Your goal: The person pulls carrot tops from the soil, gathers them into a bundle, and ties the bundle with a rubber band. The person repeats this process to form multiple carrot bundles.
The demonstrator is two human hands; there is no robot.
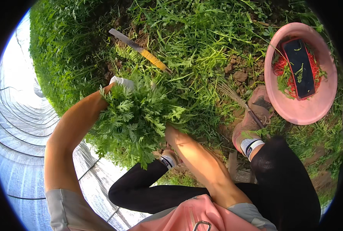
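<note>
A big bunch of leafy greens with feathery leaves [135, 117] is raised off the ground in front of me, its tops drooping toward my body. My left hand [122, 82], in a white glove, is closed at the far, stem end of the bunch, its fingers mostly covered by leaves. My right forearm [196, 158] runs in under the bunch from the near right. The leaves hide the right hand itself. Just beyond the bunch, a sickle-like knife [140, 50] with a flat metal blade and a yellow-wrapped handle lies on the plants, touched by neither hand.
At the right stands a pink basin [327, 92] holding a phone in a red case [300, 69], red ties and leaf scraps. A thin-tined hand tool [252, 115] rests by my right shoe [242, 129]. Dense greens [59, 50] grow at the left, beside plastic sheeting [23, 154].
</note>
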